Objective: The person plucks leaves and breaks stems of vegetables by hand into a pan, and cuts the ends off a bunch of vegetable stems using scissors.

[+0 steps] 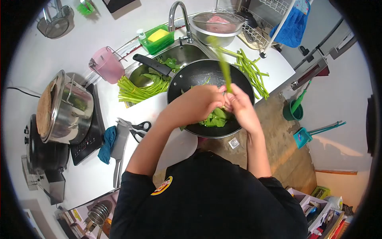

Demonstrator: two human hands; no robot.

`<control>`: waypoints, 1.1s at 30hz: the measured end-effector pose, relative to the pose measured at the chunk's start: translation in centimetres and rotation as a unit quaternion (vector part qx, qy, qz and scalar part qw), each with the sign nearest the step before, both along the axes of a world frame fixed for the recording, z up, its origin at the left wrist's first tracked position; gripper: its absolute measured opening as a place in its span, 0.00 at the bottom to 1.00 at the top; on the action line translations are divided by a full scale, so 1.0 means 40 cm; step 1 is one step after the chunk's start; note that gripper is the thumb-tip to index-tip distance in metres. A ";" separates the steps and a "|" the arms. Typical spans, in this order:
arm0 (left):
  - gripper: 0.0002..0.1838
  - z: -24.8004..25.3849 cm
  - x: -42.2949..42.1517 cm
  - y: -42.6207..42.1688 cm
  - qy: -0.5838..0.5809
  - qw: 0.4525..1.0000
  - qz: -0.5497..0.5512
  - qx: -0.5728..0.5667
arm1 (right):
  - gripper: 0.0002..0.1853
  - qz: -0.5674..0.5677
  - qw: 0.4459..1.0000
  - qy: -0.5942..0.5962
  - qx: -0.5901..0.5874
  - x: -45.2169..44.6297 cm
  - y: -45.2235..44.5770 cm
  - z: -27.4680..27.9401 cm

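Over a black frying pan (pixel 195 71), my two hands meet close together. Upright from between the fingers rises a green vegetable stem (pixel 226 71), its upper end smeared by motion. My right hand (pixel 240 105) is closed around the stem. The fingers of my left hand (pixel 205 101) are pinched against its lower part; what exactly they grip is partly hidden. Torn green leaves (pixel 217 118) lie in the pan below. Bare cut stems (pixel 251 73) are piled on the counter at the pan's right, and a bundle of leafy greens (pixel 145 89) rests at its left by the sink.
Behind the pan are a steel sink (pixel 191 51) with a faucet (pixel 175 14) and a bowl under a mesh strainer (pixel 219 26). At left stand scissors (pixel 139 129), a cleaver (pixel 119 147), a pink pitcher (pixel 106 65) and a large steel pot (pixel 75 111) on an induction cooker (pixel 89 139).
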State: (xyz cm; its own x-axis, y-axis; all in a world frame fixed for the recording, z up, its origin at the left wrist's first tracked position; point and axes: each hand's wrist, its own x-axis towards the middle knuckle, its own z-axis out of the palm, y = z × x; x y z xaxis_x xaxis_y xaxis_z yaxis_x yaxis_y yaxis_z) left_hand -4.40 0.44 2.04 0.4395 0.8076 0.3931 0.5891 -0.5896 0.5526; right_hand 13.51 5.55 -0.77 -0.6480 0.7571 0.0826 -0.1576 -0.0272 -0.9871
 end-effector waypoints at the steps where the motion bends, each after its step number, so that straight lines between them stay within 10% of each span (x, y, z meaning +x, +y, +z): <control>1: 0.04 0.014 -0.012 -0.005 -0.017 0.999 -0.022 -0.044 | 0.10 0.033 0.991 0.092 -0.093 0.001 0.008 -0.003; 13: 0.10 -0.015 0.065 0.013 -0.139 0.971 0.193 0.019 | 0.14 -0.248 0.962 0.104 -0.041 0.002 0.016 0.033; 26: 0.09 -0.052 0.139 0.033 -0.190 0.964 0.185 0.013 | 0.13 -0.244 0.959 0.128 -0.068 0.016 -0.024 0.037; 33: 0.09 -0.025 0.131 0.008 -0.126 0.971 0.200 -0.030 | 0.09 -0.301 0.935 -0.103 0.156 0.031 -0.012 0.016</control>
State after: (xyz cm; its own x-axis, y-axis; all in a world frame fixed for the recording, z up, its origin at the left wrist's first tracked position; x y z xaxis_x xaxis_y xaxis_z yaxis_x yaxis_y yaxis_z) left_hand 0.83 0.75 1.04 -0.0171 0.9190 0.3939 0.6063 -0.3037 0.7350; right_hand 14.76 5.07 -0.11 -0.1395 0.9497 0.2802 0.1426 0.2993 -0.9434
